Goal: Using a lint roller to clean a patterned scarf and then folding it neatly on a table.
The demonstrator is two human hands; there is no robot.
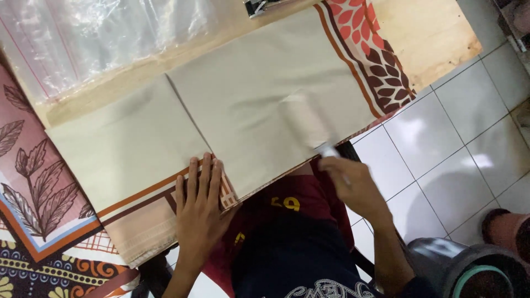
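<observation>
Evidently the left hand [200, 205] lay flat on the folded beige cloth [259, 105]; the blurred right hand [353, 185] gripped something small and unidentifiable, so the fold could have slipped.

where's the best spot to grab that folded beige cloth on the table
Judging by how it lies, take the beige cloth at its near edge, where it overhangs the wooden table between the left hand, pressed flat on it, and the right hand. Come from the person's side, pinching from below and above; elsewhere it lies flat.
</observation>
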